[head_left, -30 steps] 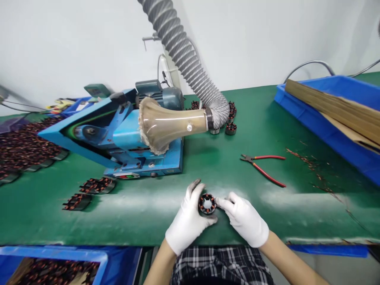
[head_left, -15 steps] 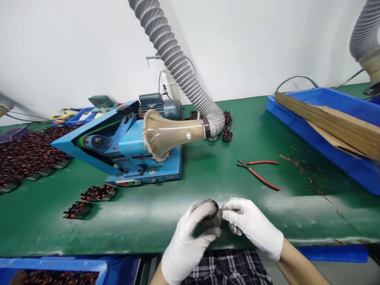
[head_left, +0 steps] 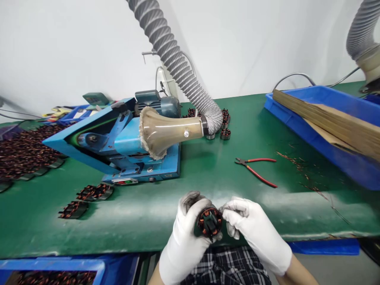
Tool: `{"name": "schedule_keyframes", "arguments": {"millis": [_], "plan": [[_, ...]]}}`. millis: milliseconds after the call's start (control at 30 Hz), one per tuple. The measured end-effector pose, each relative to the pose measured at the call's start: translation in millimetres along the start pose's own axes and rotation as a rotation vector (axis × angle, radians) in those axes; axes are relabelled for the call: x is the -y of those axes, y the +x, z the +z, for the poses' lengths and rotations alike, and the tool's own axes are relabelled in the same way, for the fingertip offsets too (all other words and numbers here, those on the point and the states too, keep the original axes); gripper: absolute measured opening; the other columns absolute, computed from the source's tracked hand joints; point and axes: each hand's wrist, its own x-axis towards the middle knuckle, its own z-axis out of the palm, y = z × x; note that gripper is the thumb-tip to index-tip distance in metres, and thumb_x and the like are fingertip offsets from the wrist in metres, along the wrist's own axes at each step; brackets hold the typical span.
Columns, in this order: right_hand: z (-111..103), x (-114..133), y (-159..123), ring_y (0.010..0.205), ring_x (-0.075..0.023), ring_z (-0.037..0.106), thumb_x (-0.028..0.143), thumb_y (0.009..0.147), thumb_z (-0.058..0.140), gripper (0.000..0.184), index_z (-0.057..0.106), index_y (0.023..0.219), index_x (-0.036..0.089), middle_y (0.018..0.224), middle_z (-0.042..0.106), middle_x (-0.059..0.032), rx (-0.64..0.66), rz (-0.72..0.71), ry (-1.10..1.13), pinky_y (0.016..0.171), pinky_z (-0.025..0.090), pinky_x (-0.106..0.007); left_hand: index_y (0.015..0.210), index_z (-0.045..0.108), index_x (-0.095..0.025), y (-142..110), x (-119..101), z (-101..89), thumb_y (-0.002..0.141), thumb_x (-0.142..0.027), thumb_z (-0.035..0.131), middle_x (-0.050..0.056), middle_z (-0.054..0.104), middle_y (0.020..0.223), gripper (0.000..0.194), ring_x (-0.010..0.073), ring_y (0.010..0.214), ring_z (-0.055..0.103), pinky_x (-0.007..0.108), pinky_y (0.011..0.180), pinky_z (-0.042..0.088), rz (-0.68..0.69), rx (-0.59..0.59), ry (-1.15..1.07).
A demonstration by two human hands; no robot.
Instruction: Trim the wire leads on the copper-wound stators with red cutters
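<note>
A small round motor stator [head_left: 208, 221] with copper windings is held up over the near edge of the green table [head_left: 208, 174]. My left hand [head_left: 185, 241], in a white glove with grey fingertips, wraps round its left side. The gloved fingers of my right hand [head_left: 255, 231] pinch the stator's right edge. The stator's open face is turned toward me.
A blue belt machine [head_left: 118, 134] with a beige suction funnel and grey hose stands at the middle left. Red-handled pliers [head_left: 257, 170] lie to the right. More stators lie at the left [head_left: 89, 192], behind the hose and in a pile. A blue bin [head_left: 320, 126] holds cardboard.
Both hands have drawn the stator slightly nearer to me and turned it, so its wound face now shows again. The view shifted a little.
</note>
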Motion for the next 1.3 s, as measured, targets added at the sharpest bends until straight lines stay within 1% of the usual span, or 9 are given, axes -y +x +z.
{"name": "schedule_keyframes", "arguments": {"millis": [100, 200, 400, 600, 767, 933, 1167, 1233, 1300], "plan": [[-2, 0, 1, 0.045, -0.0102, 0.046, 0.023, 0.076, 0.05, 0.01, 0.058, 0.074, 0.018, 0.054, 0.047, 0.0045, 0.034, 0.028, 0.085, 0.046, 0.038, -0.022, 0.11, 0.051, -0.025, 4, 2, -1.5, 0.063, -0.007, 0.065, 0.004, 0.056, 0.11, 0.053, 0.0205, 0.101, 0.056, 0.034, 0.087, 0.048, -0.042, 0.139, -0.092], [-3, -4, 4, 0.052, -0.0108, 0.048, 0.021, 0.078, 0.05, 0.015, 0.062, 0.069, 0.019, 0.061, 0.047, 0.0025, -0.056, -0.139, -0.143, 0.052, 0.039, -0.023, 0.103, 0.057, -0.024, 6, 2, -4.6, 0.065, -0.01, 0.064, 0.003, 0.061, 0.102, 0.04, 0.0206, 0.094, 0.059, 0.033, 0.082, 0.051, -0.015, 0.193, -0.147], [0, -9, 8, 0.046, -0.0102, 0.047, 0.021, 0.077, 0.047, 0.02, 0.055, 0.06, 0.017, 0.058, 0.043, 0.0033, 0.035, -0.041, -0.09, 0.046, 0.039, -0.022, 0.113, 0.051, -0.023, 0, 4, -5.6, 0.066, -0.008, 0.062, 0.009, 0.048, 0.12, 0.05, 0.0246, 0.113, 0.047, 0.039, 0.094, 0.043, 0.082, 0.019, 0.08], [4, -19, 11, 0.061, -0.0158, 0.052, 0.023, 0.078, 0.045, 0.02, 0.061, 0.068, 0.018, 0.068, 0.055, -0.0039, -0.184, -0.229, -0.341, 0.06, 0.042, -0.027, 0.088, 0.059, -0.023, 6, 14, 3.6, 0.064, -0.004, 0.061, 0.0, 0.06, 0.095, 0.031, 0.0163, 0.09, 0.058, 0.027, 0.08, 0.05, 0.061, 0.311, -0.095], [5, -41, 26, 0.042, -0.0126, 0.045, 0.031, 0.084, 0.038, 0.029, 0.055, 0.066, 0.015, 0.049, 0.047, 0.0009, 0.124, 0.012, -0.243, 0.043, 0.039, -0.024, 0.113, 0.049, -0.023, -2, 36, 23.1, 0.068, 0.001, 0.049, 0.01, 0.049, 0.118, 0.051, 0.0237, 0.112, 0.047, 0.04, 0.094, 0.042, 0.133, 0.105, 0.174], [-4, -43, 42, 0.044, -0.0113, 0.044, 0.024, 0.08, 0.047, 0.021, 0.061, 0.07, 0.013, 0.053, 0.05, 0.0004, 0.296, -0.014, -0.336, 0.046, 0.037, -0.023, 0.105, 0.05, -0.022, 0, 47, 21.8, 0.061, -0.012, 0.067, 0.008, 0.056, 0.11, 0.048, 0.028, 0.115, 0.044, 0.046, 0.094, 0.039, 0.062, 0.222, 0.266], [-59, -16, 53, 0.059, -0.0143, 0.05, 0.014, 0.085, 0.038, 0.031, 0.069, 0.086, 0.018, 0.074, 0.056, -0.0061, 0.552, -0.413, -1.048, 0.058, 0.039, -0.025, 0.1, 0.054, -0.021, 12, 48, 8.7, 0.053, -0.022, 0.077, 0.007, 0.058, 0.108, 0.053, 0.0278, 0.112, 0.047, 0.045, 0.098, 0.034, 0.056, 0.331, 0.242], [-90, -18, 59, 0.068, -0.016, 0.055, 0.017, 0.087, 0.035, 0.033, 0.069, 0.086, 0.017, 0.077, 0.059, -0.0068, 0.509, -0.435, -1.072, 0.067, 0.043, -0.025, 0.105, 0.051, -0.021, 12, 45, 6.5, 0.052, -0.022, 0.077, 0.008, 0.055, 0.112, 0.058, 0.0283, 0.113, 0.045, 0.046, 0.098, 0.034, 0.057, 0.328, 0.213], [-118, -25, 68, 0.079, -0.0188, 0.057, 0.029, 0.088, 0.04, 0.029, 0.068, 0.089, 0.019, 0.086, 0.062, -0.007, 0.272, -0.385, -1.118, 0.076, 0.043, -0.028, 0.112, 0.047, -0.021, 11, 36, 5.3, 0.055, -0.023, 0.075, 0.01, 0.049, 0.119, 0.063, 0.0281, 0.116, 0.042, 0.044, 0.098, 0.035, 0.063, 0.324, 0.166]]}}
